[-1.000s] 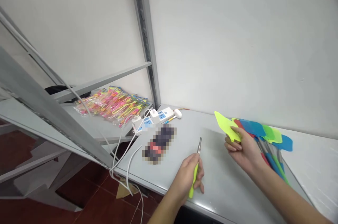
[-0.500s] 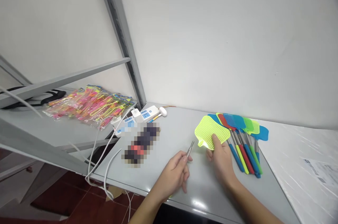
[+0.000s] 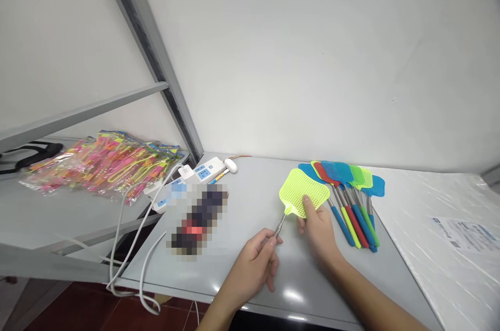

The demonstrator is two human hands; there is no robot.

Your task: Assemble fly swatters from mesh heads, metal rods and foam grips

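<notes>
My left hand [image 3: 258, 261] is closed around a thin metal rod [image 3: 280, 226], which points up and away from me. The rod's tip meets the neck of a yellow-green fly swatter head [image 3: 302, 193], a perforated plastic paddle. My right hand [image 3: 318, 229] pinches that head at its lower right edge, thumb on top. Whether the rod sits inside the neck or only touches it, I cannot tell. Just right of my right hand lies a fanned row of several fly swatters [image 3: 353, 206] with blue, green, yellow and red heads and handles.
White power strips [image 3: 209, 169] with cables [image 3: 142, 237] lie at the table's left, near a pixelated dark and red object [image 3: 199, 221]. Bagged colourful items [image 3: 117, 159] cover the shelf beyond the metal post [image 3: 156, 60]. A white wrapped sheet [image 3: 437, 206] borders the right side.
The metal rod and the yellow-green swatter head were apart and now meet at the neck. The view has shifted slightly to the right.
</notes>
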